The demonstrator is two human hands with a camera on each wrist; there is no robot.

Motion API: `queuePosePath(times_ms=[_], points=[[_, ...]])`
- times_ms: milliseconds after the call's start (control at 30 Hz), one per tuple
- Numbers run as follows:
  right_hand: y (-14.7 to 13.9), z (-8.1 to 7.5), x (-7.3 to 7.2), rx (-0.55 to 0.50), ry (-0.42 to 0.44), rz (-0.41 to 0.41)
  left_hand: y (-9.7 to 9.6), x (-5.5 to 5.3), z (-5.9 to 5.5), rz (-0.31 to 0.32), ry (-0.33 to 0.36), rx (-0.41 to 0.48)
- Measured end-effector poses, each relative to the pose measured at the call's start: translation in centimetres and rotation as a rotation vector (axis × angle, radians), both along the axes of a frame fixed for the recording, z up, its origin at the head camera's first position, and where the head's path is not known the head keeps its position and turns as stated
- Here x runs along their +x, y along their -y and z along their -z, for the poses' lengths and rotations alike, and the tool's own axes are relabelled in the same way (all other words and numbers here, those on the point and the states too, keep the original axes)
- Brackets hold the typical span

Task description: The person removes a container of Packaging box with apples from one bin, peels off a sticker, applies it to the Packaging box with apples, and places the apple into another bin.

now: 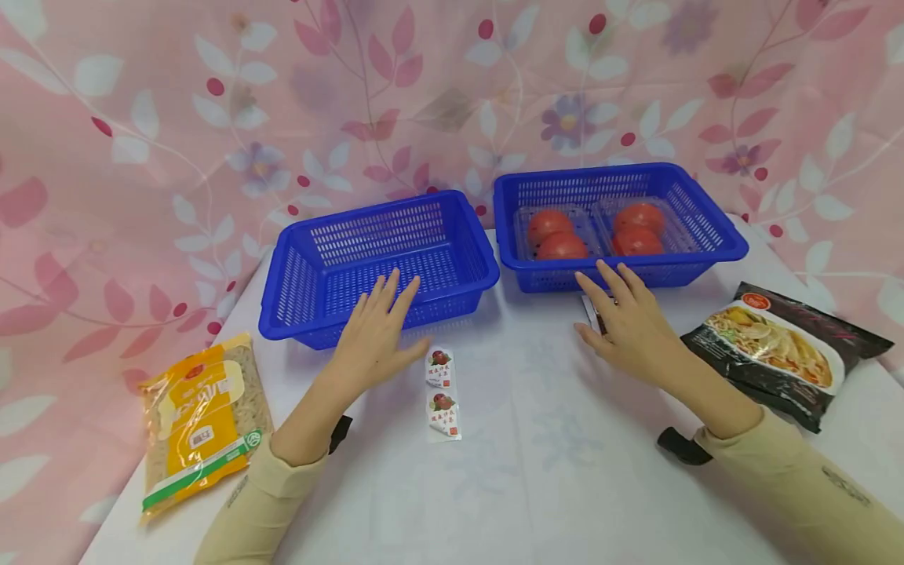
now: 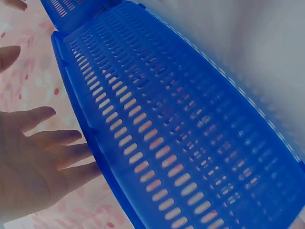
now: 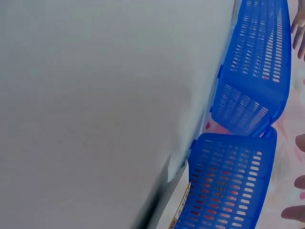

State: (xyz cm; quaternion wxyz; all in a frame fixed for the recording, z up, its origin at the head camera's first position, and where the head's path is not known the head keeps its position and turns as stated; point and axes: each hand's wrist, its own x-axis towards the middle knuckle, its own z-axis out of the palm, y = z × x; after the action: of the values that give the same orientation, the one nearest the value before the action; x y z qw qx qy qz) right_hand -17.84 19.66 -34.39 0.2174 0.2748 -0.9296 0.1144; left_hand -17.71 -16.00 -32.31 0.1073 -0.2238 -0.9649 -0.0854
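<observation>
My left hand point(image 1: 374, 337) hovers with spread, straight fingers near the front rim of the left blue basket point(image 1: 318, 336). In the left wrist view its fingertips overlap that basket's rim point(image 2: 90, 143). My right hand point(image 1: 632, 326) is spread too, in front of the right blue basket point(image 1: 621, 276), holding nothing. Partly hidden beneath it lies a small flat dark object with a pale edge point(image 1: 592, 314); the right wrist view shows a pale flat piece point(image 3: 177, 202) by the basket. Between the hands lies a strip of two fruit stickers point(image 1: 442, 392).
Inside the right basket are two clear plastic boxes of red round fruit point(image 1: 561, 245). A yellow packet point(image 1: 205, 416) lies at the left and a black noodle packet point(image 1: 784, 345) at the right. A pink floral cloth point(image 1: 452, 94) hangs behind the white-covered table point(image 1: 523, 486).
</observation>
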Motion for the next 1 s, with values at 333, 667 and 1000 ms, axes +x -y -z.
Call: queuePosePath(times_ms=[333, 667, 1000], points=[[-0.2, -0.7, -3.2, -0.147, 0.161, 0.011, -2.8, -2.8, -1.0, -0.038, 0.194, 0.253], [0.2, -3.8, -7.1, -0.226, 0.377, 0.061, -7.3, -6.6, -4.0, 0.08, 0.281, 0.43], [-0.1, -4.0, -10.1, -0.239, 0.518, 0.161, -12.2, -9.3, -3.9, 0.089, 0.449, 0.585]])
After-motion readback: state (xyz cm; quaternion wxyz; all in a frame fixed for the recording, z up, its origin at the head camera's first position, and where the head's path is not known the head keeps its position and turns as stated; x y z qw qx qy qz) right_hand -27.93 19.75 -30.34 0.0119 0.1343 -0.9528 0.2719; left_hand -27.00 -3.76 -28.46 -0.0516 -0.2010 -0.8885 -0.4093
